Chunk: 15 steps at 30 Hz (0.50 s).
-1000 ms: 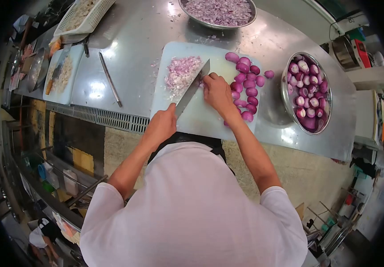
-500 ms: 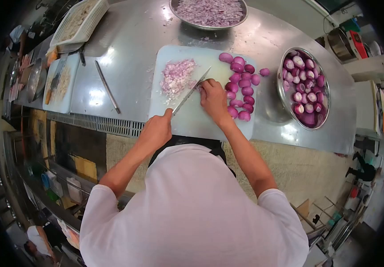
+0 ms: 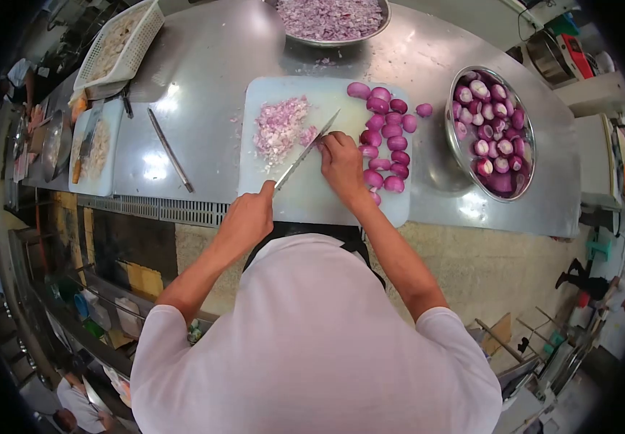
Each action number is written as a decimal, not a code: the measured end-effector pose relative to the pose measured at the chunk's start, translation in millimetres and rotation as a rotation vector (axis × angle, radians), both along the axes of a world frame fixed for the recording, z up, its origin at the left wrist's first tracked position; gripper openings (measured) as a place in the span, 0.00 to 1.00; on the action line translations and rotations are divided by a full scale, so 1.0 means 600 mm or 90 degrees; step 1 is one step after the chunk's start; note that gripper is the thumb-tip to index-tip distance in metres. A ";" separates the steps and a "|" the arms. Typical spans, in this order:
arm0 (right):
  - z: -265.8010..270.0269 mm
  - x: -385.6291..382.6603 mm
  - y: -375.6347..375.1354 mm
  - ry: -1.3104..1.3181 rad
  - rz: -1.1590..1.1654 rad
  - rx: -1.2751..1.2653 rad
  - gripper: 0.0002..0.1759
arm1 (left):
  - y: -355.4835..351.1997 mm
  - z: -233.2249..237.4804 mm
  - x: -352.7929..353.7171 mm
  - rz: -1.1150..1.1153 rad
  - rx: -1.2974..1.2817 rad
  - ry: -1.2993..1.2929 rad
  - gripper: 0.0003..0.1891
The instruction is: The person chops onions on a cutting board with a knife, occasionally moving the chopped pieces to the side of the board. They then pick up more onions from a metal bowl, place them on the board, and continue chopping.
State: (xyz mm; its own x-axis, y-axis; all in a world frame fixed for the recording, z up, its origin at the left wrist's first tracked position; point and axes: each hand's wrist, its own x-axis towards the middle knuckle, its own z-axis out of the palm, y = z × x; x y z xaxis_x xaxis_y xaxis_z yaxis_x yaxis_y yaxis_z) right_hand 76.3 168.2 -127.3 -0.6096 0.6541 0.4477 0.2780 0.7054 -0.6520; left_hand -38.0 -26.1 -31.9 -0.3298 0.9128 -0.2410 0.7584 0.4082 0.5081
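My left hand (image 3: pixel 249 218) is closed round the handle of a knife (image 3: pixel 299 160), whose blade slants up and right over the white cutting board (image 3: pixel 314 204). Against the blade's right side rest the curled fingers of my right hand (image 3: pixel 343 166); what they press on is hidden. A small cut onion piece (image 3: pixel 309 135) lies just left of the blade. Farther left is a pile of chopped purple onion (image 3: pixel 276 130). Several peeled onion halves (image 3: pixel 392 131) stand in rows on the board's right side, beside my right hand.
An oval steel bowl (image 3: pixel 451 148) of peeled onions stands right of the board. Behind it is a bowl of chopped onion (image 3: pixel 334 18). A metal rod (image 3: pixel 170 150), a white basket (image 3: pixel 139 54) and another board with a knife (image 3: pixel 113 152) lie left. Other people are at the edges.
The view has shifted a little, moving the board and bowls slightly left. The cut piece now shows left of the blade. Both hands keep nearly the same pose.
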 end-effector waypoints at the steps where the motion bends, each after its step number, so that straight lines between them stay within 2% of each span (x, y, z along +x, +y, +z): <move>1: 0.001 -0.002 -0.002 0.004 0.003 -0.006 0.05 | 0.001 -0.006 0.001 0.002 0.000 0.000 0.12; 10: 0.000 -0.001 -0.006 0.008 -0.008 -0.020 0.04 | -0.004 -0.013 -0.002 -0.014 0.005 -0.003 0.12; 12: -0.006 -0.001 -0.011 0.007 -0.009 -0.028 0.04 | 0.002 -0.021 -0.010 -0.026 -0.052 0.053 0.13; 15: -0.008 0.007 -0.007 0.006 -0.015 -0.028 0.05 | 0.000 0.007 0.005 -0.007 0.000 -0.004 0.12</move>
State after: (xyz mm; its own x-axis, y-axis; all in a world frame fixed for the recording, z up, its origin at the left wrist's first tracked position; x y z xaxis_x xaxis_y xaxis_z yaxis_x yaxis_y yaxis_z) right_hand 80.7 164.0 -132.0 -0.5893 0.6878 0.4239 0.2876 0.6689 -0.6854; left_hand -35.1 -26.0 -27.5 -0.3186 0.9162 -0.2429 0.7593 0.4001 0.5132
